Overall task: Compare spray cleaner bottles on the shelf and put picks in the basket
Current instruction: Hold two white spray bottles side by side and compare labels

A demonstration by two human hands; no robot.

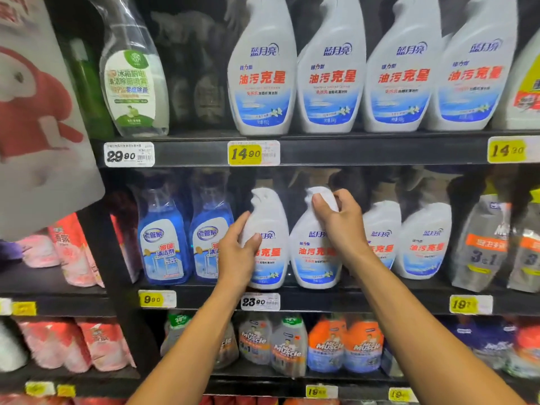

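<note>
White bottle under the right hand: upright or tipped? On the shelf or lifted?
Roughly upright, leaning slightly. The white bottle has its base at the middle shelf edge; the right hand grips its neck. Whether it is lifted, cannot tell.

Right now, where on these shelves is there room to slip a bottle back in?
Top shelf: a dark gap between the clear green-label bottle and the white spray bottles, though dim bottles seem to stand deeper inside. The middle shelf is packed edge to edge around both hands.
</note>
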